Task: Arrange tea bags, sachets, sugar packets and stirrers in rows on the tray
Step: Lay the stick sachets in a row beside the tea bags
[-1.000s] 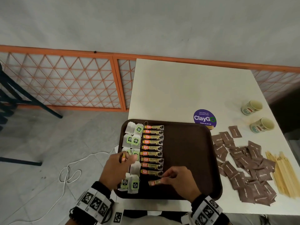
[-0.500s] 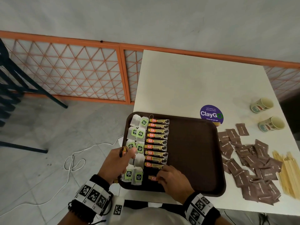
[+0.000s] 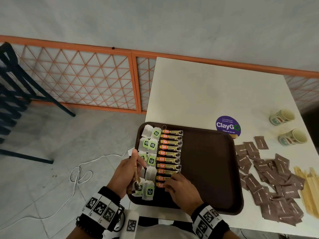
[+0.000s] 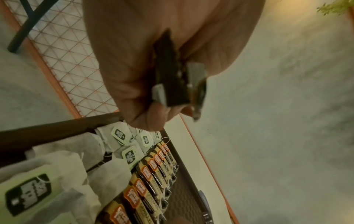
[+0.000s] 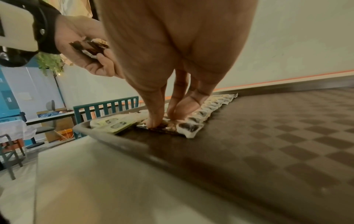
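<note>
Sachets: a column of orange-and-gold sticks point(image 3: 170, 156) lies on the tray's left half, each stick crosswise, edges touching.
Right hand: the right hand point(image 3: 181, 191) reaches down onto the near end of that column; its fingertips point(image 5: 153, 123) press the nearest sachet point(image 3: 159, 184) flat on the tray, fingers straight, nothing pinched.
Left hand: the left hand point(image 3: 125, 175) hovers over the tray's left edge, fingers curled round a spare bundle point(image 4: 173, 84) of sachets, thumb up.
Bundle: its dark ends stick out below the fist; I cannot tell how many it holds.
Tea bags: white tea bags point(image 3: 150, 144) with green tags sit in 2 loose columns left of the sachets, some overlapping, partly hidden by the left hand.
Tray: the brown tray point(image 3: 210, 169) rests on the near left part of the table point(image 3: 207, 94); its right half is bare.
Sugar packets: brown packets point(image 3: 271, 181) lie heaped on the table right of the tray, off it.
Stirrers: pale wooden stirrers point(image 3: 309, 188) lie in a pile just beyond the packets, at the table's right edge.
Cups: 2 paper cups point(image 3: 286, 128) lie on their sides at the far right.
Sticker: a round purple sticker point(image 3: 227, 125) sits just behind the tray's far right corner.
Floor: a white cable point(image 3: 77, 173) loops on the grey floor to the left.
</note>
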`<state>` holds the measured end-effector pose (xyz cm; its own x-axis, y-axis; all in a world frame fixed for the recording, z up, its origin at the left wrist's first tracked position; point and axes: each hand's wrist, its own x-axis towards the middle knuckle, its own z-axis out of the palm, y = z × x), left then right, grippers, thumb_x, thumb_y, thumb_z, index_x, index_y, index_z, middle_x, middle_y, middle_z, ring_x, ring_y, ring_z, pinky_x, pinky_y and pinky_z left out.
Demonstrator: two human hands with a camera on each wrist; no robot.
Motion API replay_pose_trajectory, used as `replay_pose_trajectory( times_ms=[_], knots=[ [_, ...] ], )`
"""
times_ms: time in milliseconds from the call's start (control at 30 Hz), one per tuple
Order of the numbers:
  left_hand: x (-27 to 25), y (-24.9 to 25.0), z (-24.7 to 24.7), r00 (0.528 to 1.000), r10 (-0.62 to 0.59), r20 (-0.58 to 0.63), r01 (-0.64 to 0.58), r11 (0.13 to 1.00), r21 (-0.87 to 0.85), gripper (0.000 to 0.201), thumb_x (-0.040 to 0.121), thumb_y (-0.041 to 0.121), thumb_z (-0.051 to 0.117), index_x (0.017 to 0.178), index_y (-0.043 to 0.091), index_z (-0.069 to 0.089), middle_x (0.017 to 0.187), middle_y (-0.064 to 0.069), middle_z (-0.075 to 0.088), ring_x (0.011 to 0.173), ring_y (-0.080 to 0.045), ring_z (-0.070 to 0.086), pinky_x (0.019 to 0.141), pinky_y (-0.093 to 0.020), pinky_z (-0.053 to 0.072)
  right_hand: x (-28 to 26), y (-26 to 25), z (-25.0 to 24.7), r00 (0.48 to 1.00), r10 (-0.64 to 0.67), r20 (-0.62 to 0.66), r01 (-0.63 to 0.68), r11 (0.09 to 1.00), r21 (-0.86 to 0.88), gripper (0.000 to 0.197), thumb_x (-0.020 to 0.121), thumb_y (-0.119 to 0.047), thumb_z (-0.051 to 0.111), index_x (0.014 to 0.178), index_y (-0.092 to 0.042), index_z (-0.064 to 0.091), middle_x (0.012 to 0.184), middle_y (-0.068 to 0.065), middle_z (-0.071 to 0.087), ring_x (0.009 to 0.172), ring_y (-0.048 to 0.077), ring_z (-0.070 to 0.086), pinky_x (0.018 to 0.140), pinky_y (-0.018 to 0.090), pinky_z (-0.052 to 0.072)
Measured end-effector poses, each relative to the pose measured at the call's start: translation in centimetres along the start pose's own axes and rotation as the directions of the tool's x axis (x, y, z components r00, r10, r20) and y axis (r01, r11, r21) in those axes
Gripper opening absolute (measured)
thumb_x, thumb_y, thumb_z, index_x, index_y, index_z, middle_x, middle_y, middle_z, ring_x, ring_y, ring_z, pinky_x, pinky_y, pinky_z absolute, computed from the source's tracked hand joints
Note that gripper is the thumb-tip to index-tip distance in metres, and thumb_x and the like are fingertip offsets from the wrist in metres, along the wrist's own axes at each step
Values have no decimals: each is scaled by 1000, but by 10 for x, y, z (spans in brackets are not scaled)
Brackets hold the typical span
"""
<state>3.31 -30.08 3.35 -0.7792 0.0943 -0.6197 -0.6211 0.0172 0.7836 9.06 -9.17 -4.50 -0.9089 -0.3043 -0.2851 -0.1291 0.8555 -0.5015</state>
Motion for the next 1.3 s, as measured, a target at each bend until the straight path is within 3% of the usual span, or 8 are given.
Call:
replay_pose_trajectory(
  times_ms=[67, 100, 200, 433, 600, 767, 1067, 1300],
  knots=[
    [-6, 11, 7, 999, 12, 35, -10, 998, -56, 60, 101, 51, 26, 81, 10, 67, 80, -30, 56, 78, -55, 47, 80, -51, 52, -2, -6, -9, 995, 9, -95, -2, 997, 72, 18, 95, -35, 59, 103, -24, 70, 105, -9, 60, 101, 9, 57, 81, 27, 52],
    [-8, 15, 9, 998, 20, 54, -15, 995, -98, 59, 104, 45, 23, 87, 6, 64, 94, -30, 55, 91, -50, 51, 83, -48, 53, -2, -12, -17, 988, 22, -154, 0, 990, 144, 17, 92, -37, 63, 98, -24, 72, 99, -11, 61, 92, 6, 59, 77, 23, 52],
    [-5, 16, 18, 990, 50, 134, -21, 978, -207, 60, 104, 43, 20, 103, -1, 60, 57, -6, 65, 53, -17, 67, 52, -20, 51, -1, -45, -52, 973, 105, -204, 15, 856, 516, 22, 89, -44, 66, 93, -23, 73, 84, -8, 70, 74, 8, 65, 66, 20, 52],
    [5, 9, 39, 982, 159, 103, -163, 986, 31, 52, 102, 52, 27, 101, 27, 72, 100, -2, 76, 92, -20, 72, 76, -34, 55, 4, -65, -81, 981, 196, 9, -120, 562, 818, 13, 92, -21, 68, 88, -10, 74, 71, 6, 70, 58, 15, 62, 58, 26, 51],
    [5, 0, 9, 985, 167, 48, -173, 972, 159, 34, 107, 25, 36, 104, 13, 68, 51, 15, 51, 43, -1, 41, 46, -19, 35, -17, -3, -73, 937, 350, 27, -296, 748, 594, 8, 80, -27, 80, 76, -20, 78, 64, 0, 70, 48, 0, 49, 48, 16, 38],
    [6, -18, -15, 999, 36, 10, -37, 995, 92, 29, 103, 7, 39, 118, 22, 58, 64, -3, 37, 49, -11, 30, 45, -25, 25, -35, 12, -39, 928, 307, 211, -371, 816, 444, 8, 80, -23, 80, 76, -23, 74, 63, -3, 69, 48, 0, 57, 53, 12, 46],
    [-3, -20, 0, 999, 10, 39, -15, 990, 144, 32, 100, 5, 40, 119, 26, 56, 63, 0, 44, 52, -13, 31, 48, -27, 25, -25, 19, -13, 941, 327, 86, -338, 923, 185, 22, 76, -45, 79, 85, -29, 66, 96, -12, 50, 81, 7, 57, 77, 25, 50],
    [-9, -13, 6, 1000, 20, 14, -21, 989, 150, 27, 102, 10, 37, 123, 24, 48, 73, -8, 59, 47, -13, 42, 44, -22, 35, -25, 11, -2, 994, 72, 80, -74, 997, 24, 14, 96, -31, 56, 105, -27, 66, 113, -13, 52, 99, 13, 60, 84, 33, 54]
  ],
)
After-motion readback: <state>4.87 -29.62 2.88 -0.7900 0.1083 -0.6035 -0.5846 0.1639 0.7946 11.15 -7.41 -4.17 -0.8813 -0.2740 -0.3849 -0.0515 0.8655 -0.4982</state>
